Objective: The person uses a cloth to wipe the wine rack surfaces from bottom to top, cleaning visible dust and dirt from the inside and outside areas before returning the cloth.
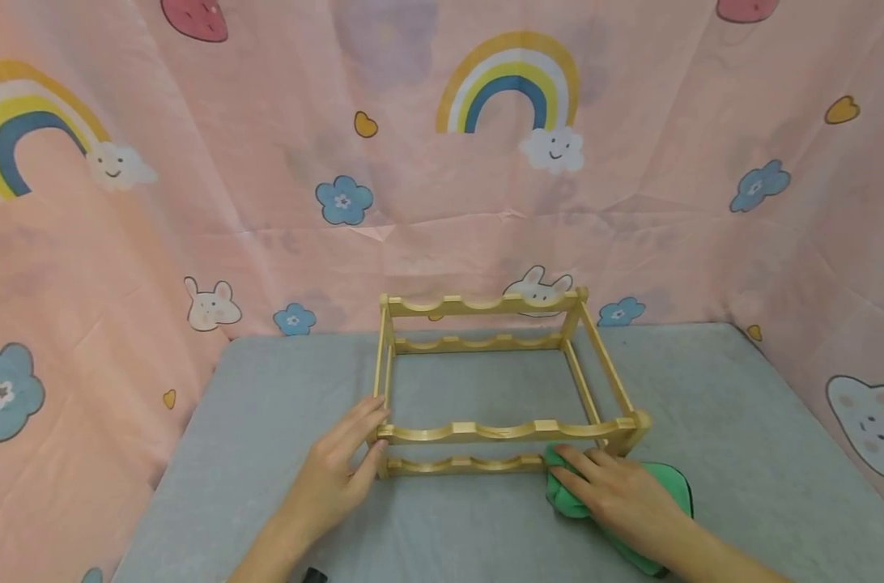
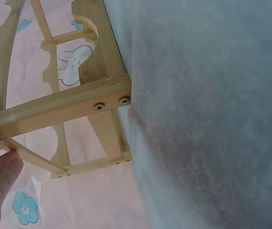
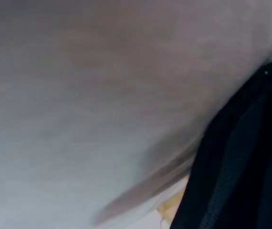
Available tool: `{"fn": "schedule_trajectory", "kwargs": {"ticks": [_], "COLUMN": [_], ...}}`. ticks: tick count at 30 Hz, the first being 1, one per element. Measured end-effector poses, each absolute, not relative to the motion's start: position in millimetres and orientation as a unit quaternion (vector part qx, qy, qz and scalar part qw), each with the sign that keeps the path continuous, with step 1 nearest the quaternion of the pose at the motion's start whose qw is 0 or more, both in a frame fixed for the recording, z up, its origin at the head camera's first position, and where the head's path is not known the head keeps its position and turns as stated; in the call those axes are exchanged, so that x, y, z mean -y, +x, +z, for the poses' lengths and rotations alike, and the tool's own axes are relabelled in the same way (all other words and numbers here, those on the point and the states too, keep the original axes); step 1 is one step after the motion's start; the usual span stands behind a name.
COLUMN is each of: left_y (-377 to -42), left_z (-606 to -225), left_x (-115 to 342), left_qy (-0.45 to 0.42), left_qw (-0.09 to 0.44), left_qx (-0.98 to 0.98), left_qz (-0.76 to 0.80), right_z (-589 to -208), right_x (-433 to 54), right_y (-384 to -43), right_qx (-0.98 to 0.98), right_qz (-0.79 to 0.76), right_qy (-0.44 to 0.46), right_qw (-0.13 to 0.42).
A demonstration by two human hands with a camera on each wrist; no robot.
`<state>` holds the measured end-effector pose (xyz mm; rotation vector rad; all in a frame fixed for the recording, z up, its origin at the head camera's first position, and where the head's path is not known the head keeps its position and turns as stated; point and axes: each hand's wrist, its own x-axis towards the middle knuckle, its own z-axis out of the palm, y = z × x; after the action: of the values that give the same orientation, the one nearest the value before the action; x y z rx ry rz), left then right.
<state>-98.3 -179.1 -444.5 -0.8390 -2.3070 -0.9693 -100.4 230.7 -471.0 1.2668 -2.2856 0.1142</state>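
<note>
A light wooden bottle rack (image 1: 503,431) with scalloped rails stands upright on the table. My left hand (image 1: 333,470) grips its near left corner, thumb at the front and fingers on the side; in the left wrist view the fingertips (image 2: 7,169) lie at the upper end of a post. A green cloth (image 1: 668,486) is bunched under my right hand (image 1: 624,494), which holds it against the right part of the lower front rail. In the right wrist view the cloth (image 3: 241,157) looks very dark and covers the right side; the right fingers are hidden there.
The rack stands on a grey cloth-covered table (image 1: 289,389). Behind it and along both sides hangs a pink patterned curtain (image 1: 267,146). A small black object (image 1: 314,576) shows at the bottom edge near the left forearm; its kind cannot be made out.
</note>
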Motion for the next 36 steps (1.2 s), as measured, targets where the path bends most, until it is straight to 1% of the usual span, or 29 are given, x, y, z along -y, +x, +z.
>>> {"fn": "schedule_trajectory", "kwargs": {"ticks": [7, 17, 24, 28, 31, 36], "left_y": [-98, -96, -97, -96, -96, -97], "left_z": [-444, -443, -444, -443, -443, -445], "left_x": [179, 179, 178, 178, 178, 178], "left_qy": [-0.304, -0.294, -0.302, -0.295, -0.295, -0.300], "left_qw": [0.246, 0.232, 0.239, 0.232, 0.236, 0.244], "left_qx": [0.847, 0.853, 0.849, 0.853, 0.854, 0.850], "left_qz": [-0.360, -0.363, -0.361, -0.362, -0.359, -0.358], "right_z": [-466, -457, -461, -463, -463, -462], "right_x": [-212, -178, -155, -146, -139, -124], "right_y": [-105, -111, -113, -113, -113, -114], "right_qx": [0.841, 0.821, 0.807, 0.800, 0.797, 0.786], "right_qz": [0.042, 0.024, 0.019, -0.001, -0.011, -0.023], "right_qy": [0.479, 0.518, 0.534, 0.550, 0.560, 0.571], "right_qw": [0.248, 0.241, 0.253, 0.240, 0.226, 0.237]}}
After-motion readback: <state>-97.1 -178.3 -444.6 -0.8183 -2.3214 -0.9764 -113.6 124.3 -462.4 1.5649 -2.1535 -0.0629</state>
